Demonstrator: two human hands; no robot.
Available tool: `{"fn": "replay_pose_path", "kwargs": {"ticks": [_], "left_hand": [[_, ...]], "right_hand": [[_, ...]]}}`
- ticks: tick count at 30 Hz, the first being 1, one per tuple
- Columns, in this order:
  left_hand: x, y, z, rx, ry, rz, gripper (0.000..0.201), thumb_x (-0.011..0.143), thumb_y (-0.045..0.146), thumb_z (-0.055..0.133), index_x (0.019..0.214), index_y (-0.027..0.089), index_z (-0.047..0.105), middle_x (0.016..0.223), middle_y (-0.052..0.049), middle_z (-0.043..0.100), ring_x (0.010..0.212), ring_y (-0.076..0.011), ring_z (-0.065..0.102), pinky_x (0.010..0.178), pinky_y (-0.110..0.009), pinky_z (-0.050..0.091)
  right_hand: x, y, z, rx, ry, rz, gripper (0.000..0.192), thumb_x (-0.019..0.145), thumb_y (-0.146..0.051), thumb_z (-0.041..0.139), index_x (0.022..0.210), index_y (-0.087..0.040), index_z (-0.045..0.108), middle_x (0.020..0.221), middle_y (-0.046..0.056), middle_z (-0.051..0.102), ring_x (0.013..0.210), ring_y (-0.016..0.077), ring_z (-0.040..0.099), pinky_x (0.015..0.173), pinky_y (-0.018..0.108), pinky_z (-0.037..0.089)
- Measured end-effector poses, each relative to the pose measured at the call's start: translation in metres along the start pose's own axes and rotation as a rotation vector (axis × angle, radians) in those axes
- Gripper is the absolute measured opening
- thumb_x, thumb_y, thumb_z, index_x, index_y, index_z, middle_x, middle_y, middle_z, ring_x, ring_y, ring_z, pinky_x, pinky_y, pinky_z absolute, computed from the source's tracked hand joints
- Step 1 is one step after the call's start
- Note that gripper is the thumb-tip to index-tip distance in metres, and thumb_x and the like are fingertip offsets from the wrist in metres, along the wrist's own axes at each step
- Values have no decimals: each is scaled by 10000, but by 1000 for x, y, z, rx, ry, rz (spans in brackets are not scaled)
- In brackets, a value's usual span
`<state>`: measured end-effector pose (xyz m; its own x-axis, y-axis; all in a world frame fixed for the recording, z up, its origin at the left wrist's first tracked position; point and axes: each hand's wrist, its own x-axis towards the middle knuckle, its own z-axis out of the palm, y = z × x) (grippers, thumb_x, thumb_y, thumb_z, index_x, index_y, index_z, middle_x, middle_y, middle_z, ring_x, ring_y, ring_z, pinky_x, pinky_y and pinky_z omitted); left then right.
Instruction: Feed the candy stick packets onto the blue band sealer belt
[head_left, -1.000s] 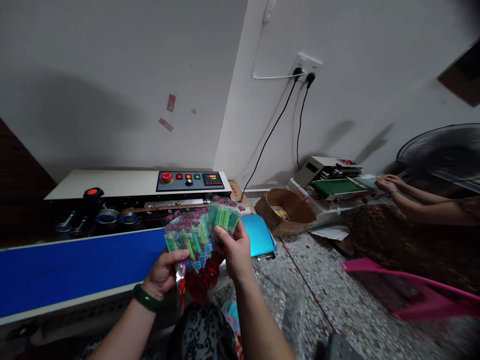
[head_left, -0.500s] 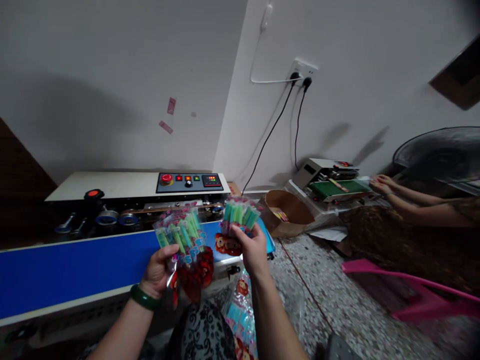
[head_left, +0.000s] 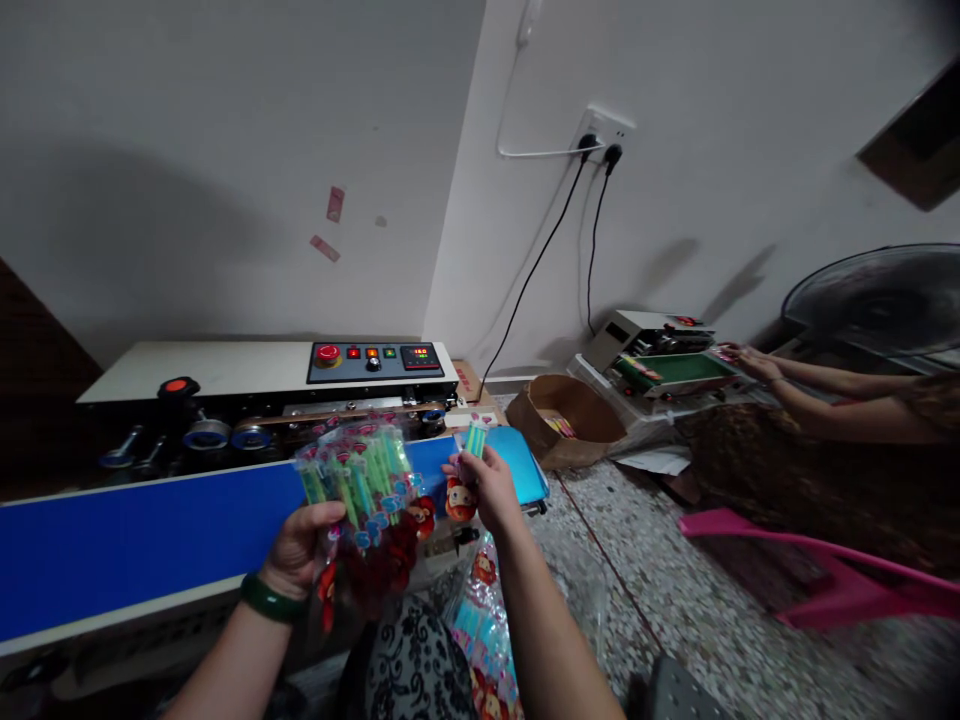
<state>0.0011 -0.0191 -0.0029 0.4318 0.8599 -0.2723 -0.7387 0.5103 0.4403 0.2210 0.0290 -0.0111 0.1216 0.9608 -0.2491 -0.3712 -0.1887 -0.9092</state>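
Note:
My left hand (head_left: 298, 550), with a dark green bangle at the wrist, is closed on a fanned stack of clear packets (head_left: 367, 490). Green and blue sticks show inside them, above red cartoon-character prints. Just to the right, my right hand (head_left: 491, 485) pinches one similar packet (head_left: 475, 440), its cartoon head hanging below the fingers. Both hands are over the front edge of a sealing machine's blue conveyor belt (head_left: 150, 535). More printed packets (head_left: 484, 630) lie in a clear plastic bag below my right forearm.
Behind the belt stands the sealer's control panel (head_left: 375, 362) with a red button. A cardboard box (head_left: 570, 420) holds a few packets. On the right, another person's hands (head_left: 750, 362) work at a smaller green-belt machine (head_left: 694, 370), near a pink chair (head_left: 795, 560) and a fan (head_left: 885, 305).
My right hand held several fanned packets and now has one. The stack in my left hand looks fuller and has shifted slightly left. The other person's hands moved left, closer to the green belt.

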Motion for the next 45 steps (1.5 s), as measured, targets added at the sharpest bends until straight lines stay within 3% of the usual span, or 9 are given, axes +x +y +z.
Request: {"fn": "replay_pose_path", "kwargs": {"ticks": [7, 17, 21, 24, 26, 32, 37, 41, 45], "left_hand": [[-7, 7, -3, 3, 5, -9, 128, 541, 128, 633, 654, 141, 694, 703, -84, 704, 747, -295, 649, 747, -413, 513], [-6, 9, -10, -8, 137, 25, 142, 522, 106, 593, 626, 147, 681, 609, -70, 692, 775, -319, 640, 799, -455, 482], [-7, 9, -9, -10, 146, 34, 166, 520, 117, 588, 652, 145, 685, 613, -67, 693, 810, -319, 632, 814, -458, 473], [-7, 8, -5, -9, 127, -6, 164, 520, 145, 592, 655, 132, 684, 637, -82, 696, 817, -327, 629, 804, -461, 477], [-8, 7, -2, -11, 102, -28, 209, 513, 149, 596, 701, 132, 687, 673, -83, 701, 817, -328, 630, 789, -463, 484], [-7, 2, 0, -21, 112, 23, 357, 508, 131, 598, 855, 152, 676, 714, -65, 707, 797, -321, 636, 731, -448, 515], [-3, -1, -5, 15, 121, 87, 329, 521, 111, 603, 836, 168, 677, 682, -47, 706, 801, -316, 637, 737, -444, 517], [-2, -2, -6, 20, -2, 26, 177, 534, 144, 612, 696, 153, 684, 625, -48, 697, 778, -312, 641, 763, -439, 508], [-3, 2, -8, 3, -35, 42, 190, 570, 143, 583, 730, 147, 684, 632, -44, 699, 768, -297, 645, 764, -433, 508]], "right_hand": [[47, 6, -21, -148, 16, 119, 190, 527, -172, 667, 641, -141, 517, 462, -23, 560, 390, 108, 514, 406, 216, 409], [65, 4, 5, -222, -123, 213, 195, 508, -125, 679, 526, -144, 486, 406, -25, 516, 387, 123, 518, 424, 263, 444], [43, -10, 22, -210, -140, 96, 185, 530, -160, 686, 678, -132, 578, 524, -25, 589, 479, 101, 548, 475, 220, 447], [4, -21, 37, -152, -445, 56, 317, 596, -193, 644, 910, -169, 614, 851, 36, 659, 761, 151, 609, 645, 274, 485], [-18, -23, 47, -179, -547, 41, 348, 594, -162, 639, 940, -192, 617, 859, 16, 658, 758, 138, 600, 651, 257, 473], [-36, -10, 65, -180, -442, -13, 129, 634, -261, 633, 719, -166, 614, 554, -53, 577, 481, 75, 484, 475, 192, 390], [-36, 5, 64, -193, -341, -186, 208, 619, -201, 636, 811, -191, 557, 699, -45, 591, 614, 98, 538, 583, 206, 422], [-37, 12, 63, -341, -222, -368, 133, 666, -233, 606, 773, -177, 551, 730, -21, 581, 680, 113, 538, 630, 218, 424], [-28, 9, 49, -207, -182, -263, 169, 680, -289, 605, 797, -172, 569, 734, -1, 611, 675, 134, 575, 642, 251, 453]]}}
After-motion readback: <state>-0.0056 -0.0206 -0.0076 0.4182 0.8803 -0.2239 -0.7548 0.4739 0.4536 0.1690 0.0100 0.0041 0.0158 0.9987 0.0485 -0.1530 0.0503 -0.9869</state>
